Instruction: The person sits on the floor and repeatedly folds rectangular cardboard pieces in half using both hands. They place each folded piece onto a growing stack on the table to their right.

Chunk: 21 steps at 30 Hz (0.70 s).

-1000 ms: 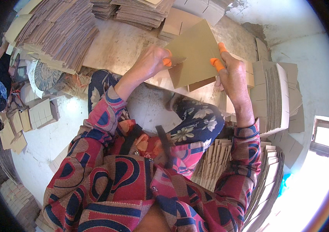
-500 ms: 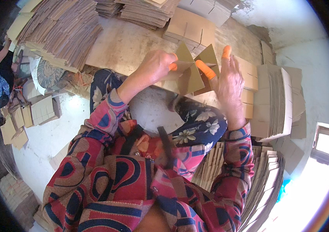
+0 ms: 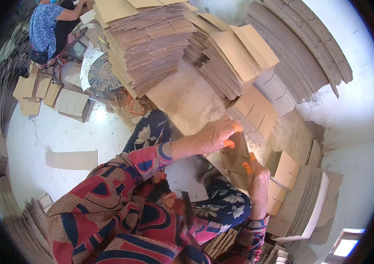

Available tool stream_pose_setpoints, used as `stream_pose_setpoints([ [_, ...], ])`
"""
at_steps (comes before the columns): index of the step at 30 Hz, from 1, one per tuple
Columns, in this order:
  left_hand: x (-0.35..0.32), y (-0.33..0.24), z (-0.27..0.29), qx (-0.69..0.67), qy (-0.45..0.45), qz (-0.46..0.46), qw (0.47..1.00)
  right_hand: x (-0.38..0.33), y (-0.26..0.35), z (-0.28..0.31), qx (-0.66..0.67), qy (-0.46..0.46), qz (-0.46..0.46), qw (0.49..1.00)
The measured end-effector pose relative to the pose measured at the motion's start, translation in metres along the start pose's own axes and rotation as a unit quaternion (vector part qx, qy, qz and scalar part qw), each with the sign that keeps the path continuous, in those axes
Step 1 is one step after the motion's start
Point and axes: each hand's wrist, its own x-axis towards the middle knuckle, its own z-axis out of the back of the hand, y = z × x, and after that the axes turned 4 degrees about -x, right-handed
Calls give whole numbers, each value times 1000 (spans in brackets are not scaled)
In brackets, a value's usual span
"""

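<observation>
Between my hands is a brown cardboard divider (image 3: 235, 152), its slotted panels pressed close together into a narrow shape. My left hand (image 3: 217, 136) pinches its upper end, with orange finger covers on the thumb and a finger. Lower down, my right hand (image 3: 258, 185) grips the opposite end, also with orange covers on its fingertips. The divider's lower part is in shadow over the low table. Just beyond it lies a stack of slotted cardboard strips (image 3: 256, 110). Smaller slotted pieces (image 3: 286, 169) are piled right beside my right hand.
Tall cardboard stacks (image 3: 151, 50) stand at the back, with more sheets (image 3: 235, 57) behind the low table (image 3: 187, 99). On the right, a leaning stack (image 3: 308, 204) rests near the wall. Another person (image 3: 46, 28) crouches at the far left. A slotted strip (image 3: 71, 160) lies on the floor.
The view has swung left, bringing more of the back stacks and the other person in. The divider, spread in a cross shape before, now looks folded narrower, and my hands are closer together.
</observation>
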Motion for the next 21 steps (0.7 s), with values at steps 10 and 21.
stream_pose_setpoints([
  [10,-11,50,10,-199,166,216,941,8,19,-6,-45,-20,62,997],
  [21,20,-100,185,285,-154,-317,891,-26,97,69,-291,-368,165,868],
])
